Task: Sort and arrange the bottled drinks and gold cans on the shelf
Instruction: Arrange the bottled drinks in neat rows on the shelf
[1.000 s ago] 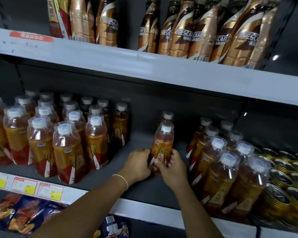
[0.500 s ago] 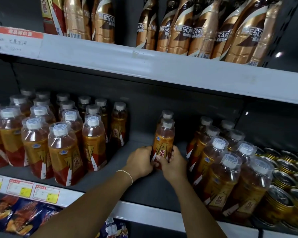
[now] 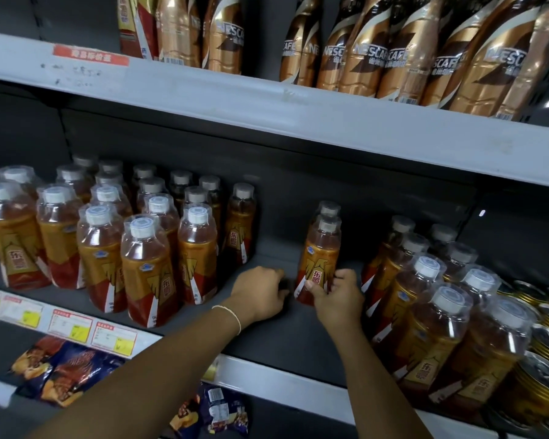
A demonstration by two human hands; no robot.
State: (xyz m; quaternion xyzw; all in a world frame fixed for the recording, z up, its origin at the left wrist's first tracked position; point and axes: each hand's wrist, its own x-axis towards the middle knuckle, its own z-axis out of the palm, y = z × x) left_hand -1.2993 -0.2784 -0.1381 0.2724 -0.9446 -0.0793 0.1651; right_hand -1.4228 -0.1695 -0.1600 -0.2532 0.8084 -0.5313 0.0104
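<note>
I'm gripping the bottle [image 3: 322,248] low with my right hand [image 3: 338,296]; left hand [image 3: 260,293] is sitting just beside it, grip unclear.

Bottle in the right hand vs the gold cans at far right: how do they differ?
The bottle is tall clear plastic with a white cap; the gold cans are short metal with pull-tab tops. The bottle stands in an open gap, gripped by the right hand; the gold cans sit packed together, untouched. Both are upright on the same shelf.
</note>
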